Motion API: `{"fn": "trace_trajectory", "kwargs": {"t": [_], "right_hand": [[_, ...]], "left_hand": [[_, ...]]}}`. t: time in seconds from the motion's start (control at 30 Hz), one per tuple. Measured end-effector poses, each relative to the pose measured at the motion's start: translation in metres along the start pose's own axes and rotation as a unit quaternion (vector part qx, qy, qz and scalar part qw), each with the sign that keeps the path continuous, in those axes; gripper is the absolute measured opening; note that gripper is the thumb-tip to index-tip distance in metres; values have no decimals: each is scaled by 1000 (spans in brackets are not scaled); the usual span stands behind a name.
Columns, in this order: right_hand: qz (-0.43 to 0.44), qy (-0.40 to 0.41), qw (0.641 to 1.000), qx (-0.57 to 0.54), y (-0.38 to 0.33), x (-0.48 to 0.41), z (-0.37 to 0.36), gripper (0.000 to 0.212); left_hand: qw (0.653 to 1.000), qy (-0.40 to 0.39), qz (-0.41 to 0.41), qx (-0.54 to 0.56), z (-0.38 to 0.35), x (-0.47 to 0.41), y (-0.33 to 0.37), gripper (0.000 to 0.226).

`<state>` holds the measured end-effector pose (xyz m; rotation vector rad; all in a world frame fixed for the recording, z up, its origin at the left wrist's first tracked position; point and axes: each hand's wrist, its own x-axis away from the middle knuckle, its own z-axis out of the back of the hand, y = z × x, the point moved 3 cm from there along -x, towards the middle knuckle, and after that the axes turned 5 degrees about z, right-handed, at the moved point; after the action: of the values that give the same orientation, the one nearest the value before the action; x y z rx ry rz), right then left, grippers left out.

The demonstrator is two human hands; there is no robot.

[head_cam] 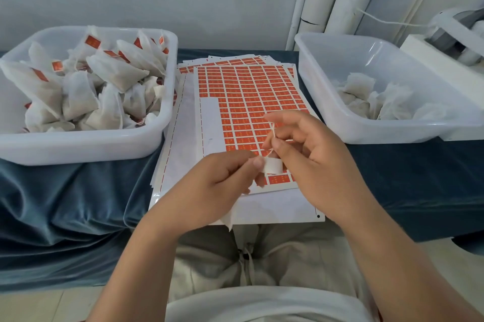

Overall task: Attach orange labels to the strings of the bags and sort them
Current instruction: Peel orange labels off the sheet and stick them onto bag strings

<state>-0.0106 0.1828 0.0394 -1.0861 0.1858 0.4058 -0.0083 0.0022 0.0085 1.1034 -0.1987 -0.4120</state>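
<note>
My left hand [220,183] pinches a label [273,166], white side up, over the sheet of orange labels [248,91] on the bench [406,177]. My right hand [311,159] pinches the string [273,133] right by it. The left tub [86,150] holds tagged bags [115,73], the right tub [366,133] plain bags [366,94].

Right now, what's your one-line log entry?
left hand pinches label | right hand pinches string | tagged bags in left bin

Soft even light, wide-angle edge distortion
</note>
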Motion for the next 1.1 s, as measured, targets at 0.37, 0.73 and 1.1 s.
{"fn": "trace_trajectory", "kwargs": {"t": [0.37, 0.73, 1.1], "right_hand": [[-102, 78, 963, -236, 9, -3, -4, 64], [-122, -121, 977, -128, 24, 5, -43, 50], [-180, -92, 973, -115, 37, 2, -40, 20]], "left_hand": [[991, 119, 5, 59, 2, -5, -3, 26], [955, 264, 5, 137, -2, -6, -2, 30], [974, 202, 63, 87, 7, -8, -9, 28]]}}
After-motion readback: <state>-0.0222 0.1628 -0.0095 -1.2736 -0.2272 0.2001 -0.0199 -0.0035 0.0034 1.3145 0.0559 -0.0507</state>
